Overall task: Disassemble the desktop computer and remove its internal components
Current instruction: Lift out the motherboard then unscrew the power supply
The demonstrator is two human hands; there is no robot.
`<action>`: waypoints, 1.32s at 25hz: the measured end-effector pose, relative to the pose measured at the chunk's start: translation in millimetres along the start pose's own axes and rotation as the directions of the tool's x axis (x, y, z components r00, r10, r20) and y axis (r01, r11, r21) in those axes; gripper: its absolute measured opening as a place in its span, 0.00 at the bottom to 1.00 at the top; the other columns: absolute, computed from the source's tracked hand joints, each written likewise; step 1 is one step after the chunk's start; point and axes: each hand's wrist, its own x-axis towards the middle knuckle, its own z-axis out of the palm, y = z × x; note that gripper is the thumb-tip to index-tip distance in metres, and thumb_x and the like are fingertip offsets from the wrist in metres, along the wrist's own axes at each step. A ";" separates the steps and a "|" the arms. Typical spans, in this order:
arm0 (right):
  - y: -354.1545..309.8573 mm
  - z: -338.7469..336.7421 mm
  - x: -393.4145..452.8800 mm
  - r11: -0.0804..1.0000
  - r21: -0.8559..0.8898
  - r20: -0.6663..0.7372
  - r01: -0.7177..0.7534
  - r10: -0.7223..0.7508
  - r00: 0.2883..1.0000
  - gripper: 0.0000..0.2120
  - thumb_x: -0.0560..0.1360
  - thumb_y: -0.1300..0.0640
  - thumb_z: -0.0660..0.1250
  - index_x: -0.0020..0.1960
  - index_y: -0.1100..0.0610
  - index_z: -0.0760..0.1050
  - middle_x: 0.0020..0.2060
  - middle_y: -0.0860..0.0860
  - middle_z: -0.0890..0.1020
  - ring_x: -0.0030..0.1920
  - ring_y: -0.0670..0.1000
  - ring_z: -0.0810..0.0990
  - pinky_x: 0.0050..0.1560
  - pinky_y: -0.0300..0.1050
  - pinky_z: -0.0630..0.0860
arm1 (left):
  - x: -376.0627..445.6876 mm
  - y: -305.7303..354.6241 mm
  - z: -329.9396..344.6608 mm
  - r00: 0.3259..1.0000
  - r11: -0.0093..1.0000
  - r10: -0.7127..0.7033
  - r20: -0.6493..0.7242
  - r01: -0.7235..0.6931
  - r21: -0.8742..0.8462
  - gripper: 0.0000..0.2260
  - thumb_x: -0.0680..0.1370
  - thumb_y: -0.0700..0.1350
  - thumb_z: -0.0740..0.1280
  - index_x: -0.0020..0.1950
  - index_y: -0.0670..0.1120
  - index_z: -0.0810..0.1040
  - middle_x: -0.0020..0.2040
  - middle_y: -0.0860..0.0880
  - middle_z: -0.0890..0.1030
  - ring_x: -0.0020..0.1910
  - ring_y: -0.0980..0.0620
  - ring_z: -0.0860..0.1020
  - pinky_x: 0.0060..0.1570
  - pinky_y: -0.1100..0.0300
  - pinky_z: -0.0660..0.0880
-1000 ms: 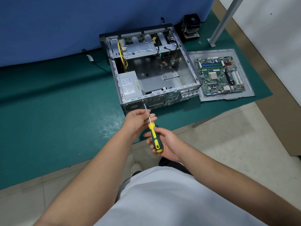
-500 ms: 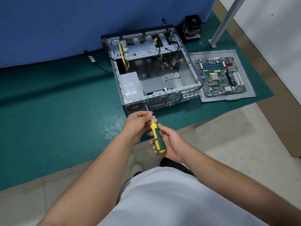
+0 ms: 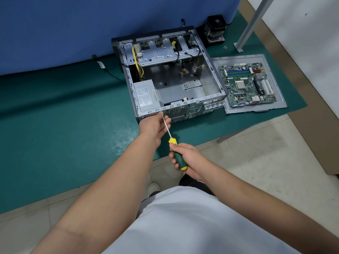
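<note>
- The desktop computer case (image 3: 211, 96) lies open on its side on the green mat (image 3: 55, 116), at about 12 o'clock from the person.
- The motherboard (image 3: 247, 85) is already out. It rests on the removed side panel (image 3: 275, 59), just beside the case at 3 o'clock.
- A black heatsink fan (image 3: 215, 28) sits apart near the blue partition (image 3: 73, 24), at 1 o'clock from the case.
- The power supply (image 3: 145, 95) remains in the near-left corner, with yellow cables (image 3: 136, 61) running up behind it. The drive cage (image 3: 161, 52) at the far wall is also in place.
- The right hand (image 3: 187, 158) is wrapped around the handle of the yellow-green screwdriver (image 3: 178, 155).
- The left hand (image 3: 154, 125) pinches its shaft and steers the tip to the case's rear face by the power supply.
- Judging by this, the power supply screws are the step in hand. I would put the job roughly half done.
</note>
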 end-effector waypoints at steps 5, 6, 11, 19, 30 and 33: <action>1.3 -0.8 3.2 1.000 -0.005 -0.013 0.004 -0.004 1.000 0.12 0.78 0.51 0.73 0.50 0.55 0.71 0.34 0.51 0.80 0.31 0.47 0.76 0.29 0.40 0.74 | 2.7 -1.4 5.2 0.994 0.998 0.047 -0.102 -0.043 0.037 0.04 0.79 0.39 0.74 0.48 0.38 0.82 0.45 0.41 0.87 0.45 0.45 0.87 0.44 0.57 0.85; 1.8 -1.5 3.7 1.000 -0.010 -0.015 0.008 -0.008 1.000 0.12 0.78 0.51 0.73 0.50 0.55 0.71 0.34 0.51 0.80 0.31 0.47 0.77 0.29 0.40 0.74 | 3.4 -1.4 5.4 0.993 0.998 0.057 -0.106 -0.053 0.039 0.04 0.79 0.38 0.74 0.47 0.38 0.82 0.45 0.41 0.87 0.45 0.45 0.87 0.43 0.58 0.85; 3.6 -6.8 4.6 0.998 -0.057 -0.034 0.024 -0.026 0.999 0.14 0.77 0.50 0.75 0.49 0.55 0.71 0.35 0.52 0.80 0.31 0.48 0.77 0.29 0.41 0.75 | 5.0 -1.8 3.4 0.992 0.997 0.057 -0.116 -0.050 0.067 0.01 0.81 0.37 0.70 0.50 0.39 0.81 0.44 0.41 0.87 0.41 0.48 0.88 0.39 0.59 0.84; 1.4 -5.6 1.3 0.979 -0.183 -0.057 0.087 -0.098 0.993 0.07 0.79 0.55 0.70 0.46 0.54 0.72 0.31 0.50 0.77 0.28 0.48 0.74 0.28 0.41 0.71 | -14.1 8.6 -7.1 0.992 0.991 0.127 0.011 -0.128 0.042 0.02 0.82 0.38 0.68 0.50 0.43 0.79 0.45 0.44 0.87 0.43 0.48 0.87 0.48 0.56 0.84; -83.6 18.1 -10.8 0.842 -0.278 -0.169 0.461 -0.516 0.840 0.06 0.79 0.49 0.71 0.48 0.51 0.81 0.41 0.50 0.86 0.30 0.49 0.77 0.28 0.42 0.73 | -33.2 17.7 -24.0 0.708 0.448 0.556 0.435 -0.696 0.561 0.03 0.76 0.42 0.76 0.47 0.48 0.84 0.39 0.54 0.85 0.40 0.60 0.82 0.43 0.65 0.78; -103.8 15.0 -4.1 0.837 -0.308 -0.128 0.452 -0.507 0.852 0.04 0.75 0.48 0.73 0.45 0.47 0.83 0.41 0.50 0.87 0.29 0.49 0.76 0.28 0.42 0.73 | -24.2 29.1 -14.1 0.666 0.340 0.576 0.474 -0.723 0.601 0.03 0.76 0.45 0.76 0.46 0.50 0.84 0.38 0.57 0.84 0.37 0.63 0.80 0.38 0.71 0.73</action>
